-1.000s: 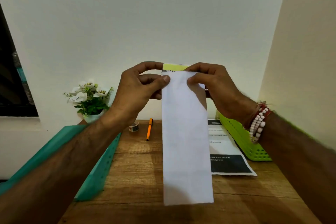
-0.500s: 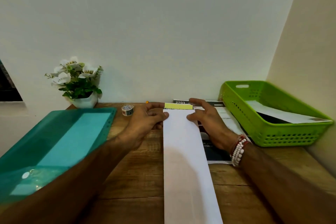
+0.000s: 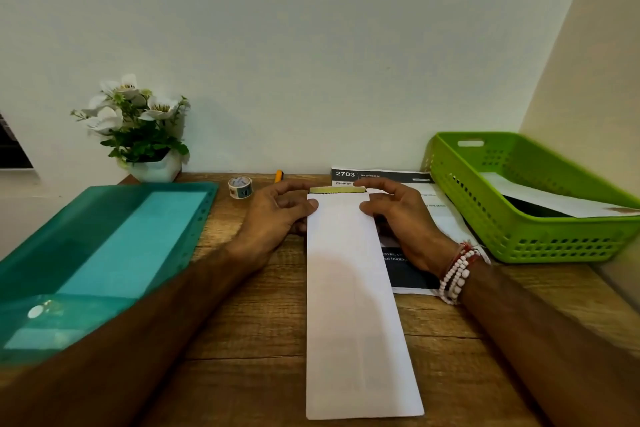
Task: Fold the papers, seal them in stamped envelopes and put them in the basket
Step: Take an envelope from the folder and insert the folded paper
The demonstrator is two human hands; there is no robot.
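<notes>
L hand [image 3: 277,218], R hand [image 3: 403,222] pinch envelope [image 3: 349,305] far edge.

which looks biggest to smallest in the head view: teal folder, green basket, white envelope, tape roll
1. teal folder, largest, though it lies near the camera and the frame cuts it off
2. green basket and white envelope: about alike; the envelope lies nearer, so unranked
3. tape roll, clearly smallest

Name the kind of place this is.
Probably a small home desk pushed into a wall corner and set up for mail work. The cues are the wooden desktop, the potted white flowers, the green basket and the white envelope being handled.
</notes>
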